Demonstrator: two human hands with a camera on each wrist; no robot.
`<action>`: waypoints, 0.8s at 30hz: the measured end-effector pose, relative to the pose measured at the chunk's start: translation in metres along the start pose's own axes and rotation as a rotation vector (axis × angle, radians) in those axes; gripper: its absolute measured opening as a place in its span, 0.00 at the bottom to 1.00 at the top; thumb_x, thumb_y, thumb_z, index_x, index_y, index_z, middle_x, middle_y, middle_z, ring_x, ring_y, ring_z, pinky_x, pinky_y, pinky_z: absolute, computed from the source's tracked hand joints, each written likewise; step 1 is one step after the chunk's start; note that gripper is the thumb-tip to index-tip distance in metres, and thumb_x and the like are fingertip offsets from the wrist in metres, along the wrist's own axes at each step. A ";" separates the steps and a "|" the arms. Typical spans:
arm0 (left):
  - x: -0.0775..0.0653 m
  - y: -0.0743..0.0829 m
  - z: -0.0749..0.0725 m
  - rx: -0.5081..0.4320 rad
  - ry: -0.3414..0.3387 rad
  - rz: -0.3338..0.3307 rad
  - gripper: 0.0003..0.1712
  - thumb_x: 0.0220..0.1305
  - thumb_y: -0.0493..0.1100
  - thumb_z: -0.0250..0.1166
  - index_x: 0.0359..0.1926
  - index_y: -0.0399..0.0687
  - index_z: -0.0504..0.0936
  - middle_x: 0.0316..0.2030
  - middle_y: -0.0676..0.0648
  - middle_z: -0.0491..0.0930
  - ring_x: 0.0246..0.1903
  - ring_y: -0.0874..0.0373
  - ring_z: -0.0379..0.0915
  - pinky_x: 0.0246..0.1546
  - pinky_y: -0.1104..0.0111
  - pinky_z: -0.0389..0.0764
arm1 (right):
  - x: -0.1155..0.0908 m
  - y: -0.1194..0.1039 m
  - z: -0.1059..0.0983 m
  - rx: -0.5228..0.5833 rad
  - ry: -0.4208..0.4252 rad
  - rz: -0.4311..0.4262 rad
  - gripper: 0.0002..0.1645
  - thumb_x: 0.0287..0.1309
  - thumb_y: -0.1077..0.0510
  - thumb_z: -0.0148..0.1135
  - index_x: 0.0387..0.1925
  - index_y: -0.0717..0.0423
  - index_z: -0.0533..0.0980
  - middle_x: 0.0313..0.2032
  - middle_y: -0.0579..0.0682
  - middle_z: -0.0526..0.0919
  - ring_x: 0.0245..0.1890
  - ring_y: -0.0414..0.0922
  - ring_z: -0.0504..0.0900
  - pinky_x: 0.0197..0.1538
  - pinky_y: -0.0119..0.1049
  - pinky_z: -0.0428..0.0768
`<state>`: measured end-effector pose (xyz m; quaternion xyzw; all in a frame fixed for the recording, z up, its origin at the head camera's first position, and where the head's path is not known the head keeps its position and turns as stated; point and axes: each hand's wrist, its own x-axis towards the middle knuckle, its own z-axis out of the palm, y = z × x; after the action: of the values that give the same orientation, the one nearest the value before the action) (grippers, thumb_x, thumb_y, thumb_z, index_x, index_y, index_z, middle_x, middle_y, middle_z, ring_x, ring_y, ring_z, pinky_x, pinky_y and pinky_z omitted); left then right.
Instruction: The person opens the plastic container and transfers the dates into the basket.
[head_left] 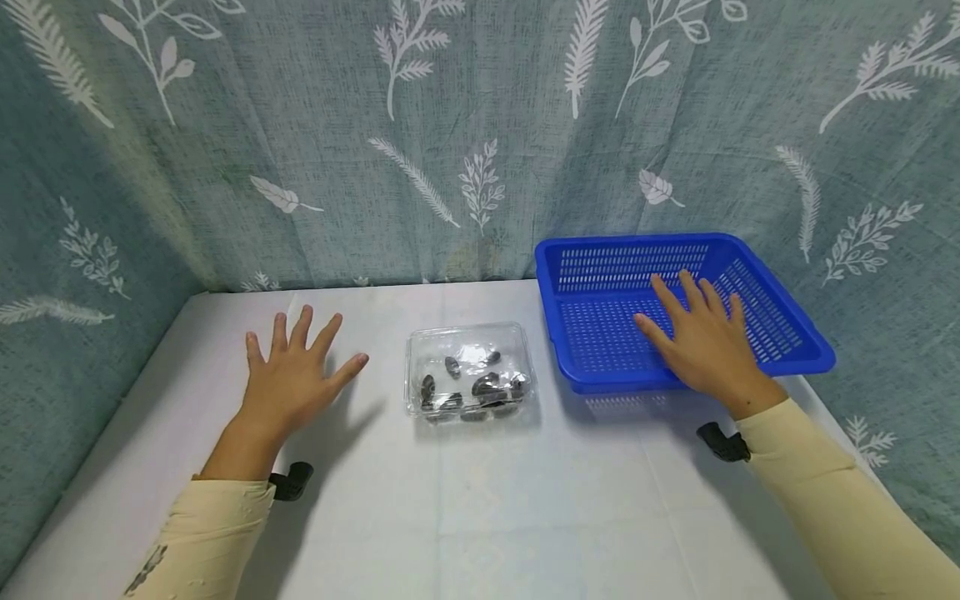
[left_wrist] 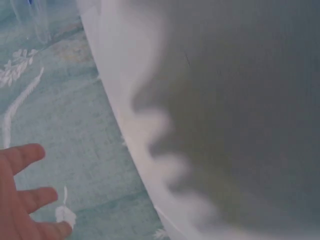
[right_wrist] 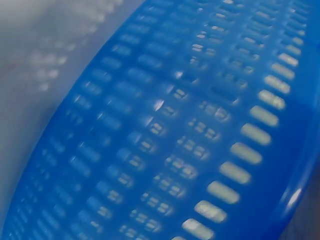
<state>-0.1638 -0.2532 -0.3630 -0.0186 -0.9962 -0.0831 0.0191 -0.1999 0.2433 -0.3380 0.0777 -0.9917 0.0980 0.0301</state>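
My left hand [head_left: 288, 387] hovers over the left part of the white table with its fingers spread, holding nothing. In the left wrist view three fingertips [left_wrist: 37, 200] show at the lower left edge. A clear plastic box [head_left: 471, 371] stands mid-table, with several small dark pieces inside; their kind is too small to tell. My right hand [head_left: 708, 350], fingers also spread, is above the near side of a blue perforated plastic basket [head_left: 600, 325]. Nothing is in its grasp. The right wrist view is filled by the slotted basket wall [right_wrist: 150, 125], and that hand is out of it.
A blue-green curtain [head_left: 315, 167] with white leaf prints hangs behind the white table [head_left: 510, 500] and along both sides. The basket overhangs the table's right edge. Dark wrist mounts [head_left: 292, 482] sit by both sleeves, and the arms cast shadows on the cloth.
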 end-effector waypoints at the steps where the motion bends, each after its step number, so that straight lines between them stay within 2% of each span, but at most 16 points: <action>1: 0.000 0.001 -0.001 -0.004 0.008 0.014 0.51 0.67 0.79 0.41 0.79 0.54 0.53 0.78 0.33 0.45 0.76 0.27 0.34 0.68 0.28 0.32 | -0.001 -0.003 -0.001 0.007 0.005 -0.007 0.48 0.70 0.24 0.32 0.80 0.45 0.46 0.78 0.67 0.44 0.76 0.71 0.42 0.70 0.76 0.35; 3: -0.001 0.005 -0.001 -0.019 0.048 0.060 0.46 0.69 0.74 0.45 0.77 0.53 0.58 0.76 0.34 0.53 0.75 0.30 0.45 0.69 0.31 0.44 | -0.004 -0.009 -0.002 0.035 0.036 -0.029 0.46 0.71 0.27 0.36 0.80 0.46 0.48 0.77 0.67 0.46 0.76 0.70 0.44 0.70 0.75 0.37; 5: -0.003 0.010 0.000 -0.045 0.127 0.134 0.39 0.71 0.67 0.52 0.73 0.51 0.65 0.71 0.35 0.64 0.70 0.33 0.59 0.65 0.34 0.58 | -0.007 -0.016 -0.002 0.087 0.107 -0.070 0.42 0.73 0.33 0.44 0.78 0.48 0.54 0.76 0.66 0.51 0.75 0.68 0.47 0.71 0.74 0.41; 8: -0.005 0.020 0.003 -0.081 0.286 0.276 0.27 0.69 0.55 0.62 0.63 0.48 0.77 0.59 0.39 0.78 0.57 0.39 0.75 0.52 0.41 0.74 | -0.014 -0.031 0.002 0.212 0.304 -0.186 0.32 0.70 0.48 0.58 0.70 0.54 0.68 0.71 0.65 0.64 0.71 0.66 0.59 0.69 0.70 0.54; 11: -0.009 0.031 0.006 -0.105 0.411 0.405 0.18 0.64 0.48 0.68 0.51 0.47 0.83 0.48 0.44 0.84 0.49 0.43 0.80 0.46 0.47 0.77 | -0.022 -0.050 0.008 0.350 0.506 -0.337 0.21 0.61 0.62 0.64 0.55 0.60 0.80 0.59 0.62 0.77 0.61 0.62 0.70 0.62 0.61 0.69; 14: -0.013 0.042 0.007 -0.121 0.455 0.489 0.13 0.60 0.46 0.71 0.45 0.48 0.84 0.44 0.46 0.84 0.46 0.45 0.80 0.46 0.49 0.77 | -0.031 -0.071 0.014 0.465 0.605 -0.456 0.14 0.56 0.67 0.64 0.45 0.61 0.83 0.47 0.58 0.83 0.52 0.56 0.77 0.57 0.44 0.75; 16: -0.015 0.049 0.008 -0.128 0.450 0.529 0.12 0.59 0.45 0.72 0.43 0.49 0.84 0.43 0.47 0.84 0.47 0.46 0.80 0.48 0.50 0.76 | -0.037 -0.083 0.018 0.523 0.615 -0.510 0.13 0.55 0.68 0.63 0.43 0.61 0.84 0.42 0.56 0.84 0.47 0.52 0.79 0.54 0.32 0.76; 18: -0.017 0.055 0.009 -0.134 0.433 0.558 0.11 0.58 0.45 0.73 0.41 0.49 0.84 0.44 0.47 0.83 0.48 0.47 0.79 0.49 0.50 0.75 | -0.042 -0.094 0.021 0.574 0.590 -0.540 0.12 0.55 0.69 0.63 0.42 0.61 0.84 0.40 0.54 0.85 0.42 0.48 0.80 0.51 0.24 0.76; 22: -0.021 0.065 0.013 -0.140 0.412 0.613 0.08 0.58 0.45 0.73 0.37 0.53 0.84 0.46 0.47 0.83 0.50 0.48 0.79 0.52 0.51 0.75 | -0.049 -0.110 0.029 0.664 0.536 -0.582 0.11 0.55 0.71 0.63 0.40 0.61 0.84 0.36 0.52 0.84 0.34 0.41 0.79 0.37 0.21 0.77; 24: -0.021 0.068 0.016 -0.145 0.418 0.639 0.07 0.57 0.45 0.74 0.35 0.53 0.83 0.46 0.47 0.83 0.50 0.48 0.79 0.52 0.51 0.76 | -0.051 -0.116 0.032 0.709 0.501 -0.595 0.11 0.56 0.71 0.63 0.39 0.60 0.84 0.34 0.52 0.84 0.33 0.39 0.78 0.35 0.22 0.77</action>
<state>-0.1403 -0.1842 -0.3684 -0.3119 -0.9063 -0.1453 0.2454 -0.1325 0.1321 -0.3511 0.3355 -0.7952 0.4302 0.2646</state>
